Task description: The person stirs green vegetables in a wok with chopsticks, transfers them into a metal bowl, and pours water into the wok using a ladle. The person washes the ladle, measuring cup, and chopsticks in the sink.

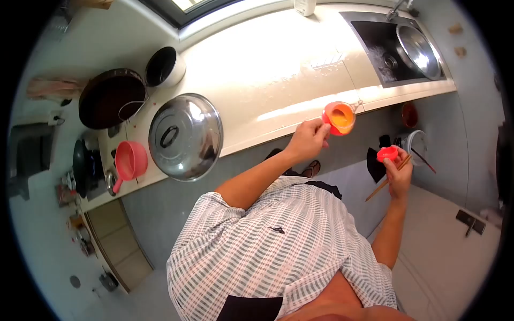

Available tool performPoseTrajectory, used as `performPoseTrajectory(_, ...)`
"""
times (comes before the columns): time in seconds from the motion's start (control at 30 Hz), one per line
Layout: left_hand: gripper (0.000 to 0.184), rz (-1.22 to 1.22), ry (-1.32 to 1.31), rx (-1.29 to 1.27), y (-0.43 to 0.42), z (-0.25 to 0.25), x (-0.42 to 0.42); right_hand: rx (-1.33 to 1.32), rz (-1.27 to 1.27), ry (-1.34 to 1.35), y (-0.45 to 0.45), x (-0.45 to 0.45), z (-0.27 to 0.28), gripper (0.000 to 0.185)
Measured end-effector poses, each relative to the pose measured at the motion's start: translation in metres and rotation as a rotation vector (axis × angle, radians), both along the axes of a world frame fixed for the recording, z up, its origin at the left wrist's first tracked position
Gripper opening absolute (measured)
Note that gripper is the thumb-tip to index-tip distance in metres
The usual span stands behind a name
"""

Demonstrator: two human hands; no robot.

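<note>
My left hand (309, 140) is closed on a small red cup (327, 113) beside the counter's front edge. The cup is tilted toward me, and orange-yellow liquid (341, 116) shows inside it. Over to the right, my right hand (399, 174) grips a pair of wooden chopsticks (379, 189) pointing down and left. Between the thumb and fingers of that same hand is a small red lid-like piece (387, 154) with a wavy rim. The two hands are apart, both in front of my body.
A wet cream counter (257, 69) runs ahead to a sink (375, 48) with a metal basin (418, 51). Leftward are a large steel lid (187, 136), a pink pan (131, 160), a dark pan (110, 99) and a pot (166, 67). A bin (416, 140) stands near my right hand.
</note>
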State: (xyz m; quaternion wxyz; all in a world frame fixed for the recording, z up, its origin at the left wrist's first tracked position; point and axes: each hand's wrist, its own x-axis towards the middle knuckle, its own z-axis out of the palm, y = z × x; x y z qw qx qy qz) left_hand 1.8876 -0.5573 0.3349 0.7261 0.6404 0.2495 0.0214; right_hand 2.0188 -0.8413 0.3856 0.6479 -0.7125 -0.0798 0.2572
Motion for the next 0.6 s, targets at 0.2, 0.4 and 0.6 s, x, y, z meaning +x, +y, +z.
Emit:
performPoseTrajectory(0.2,0.03,0.323,-0.069,-0.016,0.025,-0.023,-0.015,0.005,0.146,0.013,0.001,0.068,0.003,0.05)
performPoseTrajectory(0.4,0.03,0.478,-0.086,0.325,0.105,-0.016,-0.02,0.025,0.177,0.035,0.016,0.105,-0.002,0.052)
performPoseTrajectory(0.6,0.03,0.592,-0.069,0.401,0.127,0.003,0.005,0.022,0.208,0.086,0.043,0.123,0.011,0.053)
